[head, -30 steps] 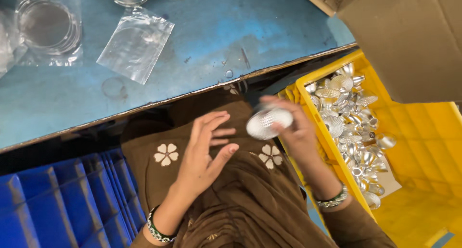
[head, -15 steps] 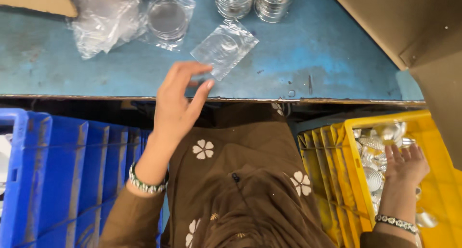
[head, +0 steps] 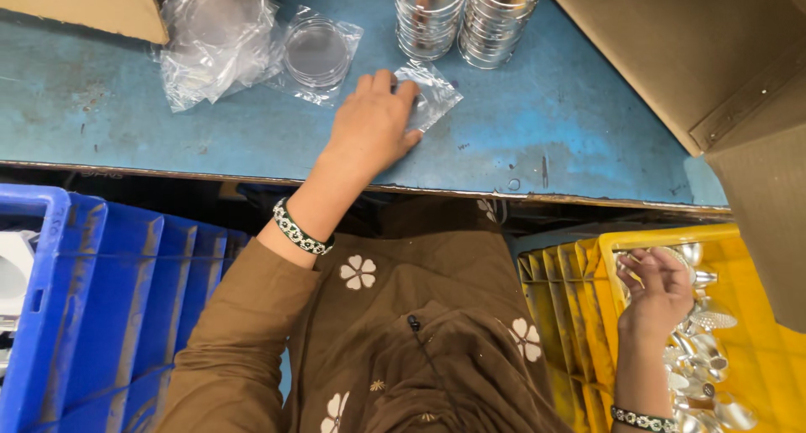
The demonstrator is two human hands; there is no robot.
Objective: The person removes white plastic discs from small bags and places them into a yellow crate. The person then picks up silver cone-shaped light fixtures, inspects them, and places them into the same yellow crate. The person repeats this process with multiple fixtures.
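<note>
On the blue table (head: 168,139), left hand (head: 372,129) lies flat, fingers spread, on a clear plastic pouch (head: 435,97). Right hand (head: 659,290) (fingers loosely curled) touches silver cups (head: 709,341) in the yellow crate (head: 756,257); grip cannot be told.

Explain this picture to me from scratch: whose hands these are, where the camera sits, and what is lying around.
There is no machine here. A person in brown clothing wears a camera on the head, so the view looks straight down at their own two hands.

The left hand lies flat on a small clear plastic bag on the blue table. Nearby are more clear bags with round clear lids and two stacks of shiny metal rings.

The right hand reaches into a yellow crate of small silvery metal parts; whether it grips one cannot be told. A blue crate stands on the left.
</note>
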